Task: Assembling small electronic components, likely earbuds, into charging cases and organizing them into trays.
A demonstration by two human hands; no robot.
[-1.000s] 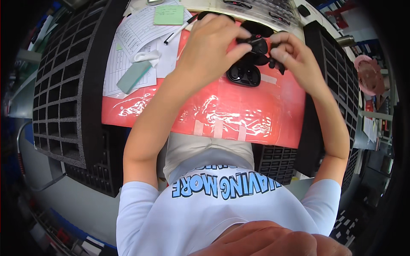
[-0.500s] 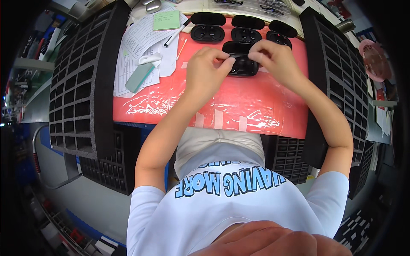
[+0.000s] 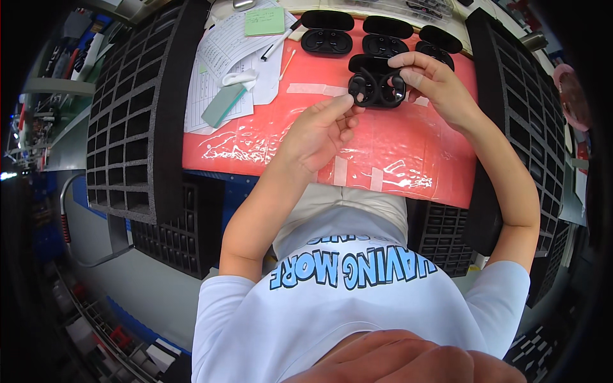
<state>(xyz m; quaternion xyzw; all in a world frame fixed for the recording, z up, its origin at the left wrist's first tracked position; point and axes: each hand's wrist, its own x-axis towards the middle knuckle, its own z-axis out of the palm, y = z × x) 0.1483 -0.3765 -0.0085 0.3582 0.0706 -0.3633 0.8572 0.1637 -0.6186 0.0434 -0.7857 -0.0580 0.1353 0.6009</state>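
An open black earbud case (image 3: 377, 88) lies on the red mat (image 3: 383, 153), with two ear-hook earbuds seated in it. My left hand (image 3: 319, 127) reaches in from the left, and its thumb and forefinger pinch the hook of the left earbud (image 3: 359, 89). My right hand (image 3: 437, 83) comes from the right. Its fingers curl over the case's far rim and right side, holding it. Three more open black cases (image 3: 327, 33) (image 3: 387, 35) (image 3: 440, 43) stand in a row just behind.
Black foam grid trays flank the mat on the left (image 3: 134, 115) and right (image 3: 511, 83). Paper sheets (image 3: 223, 51), a green note (image 3: 265, 21), a pen (image 3: 281, 41) and a green block (image 3: 223, 105) lie at the mat's left end.
The hands and the case sit lower in the picture than before. My left hand has drawn back to the case's left edge, so both seated earbuds show.
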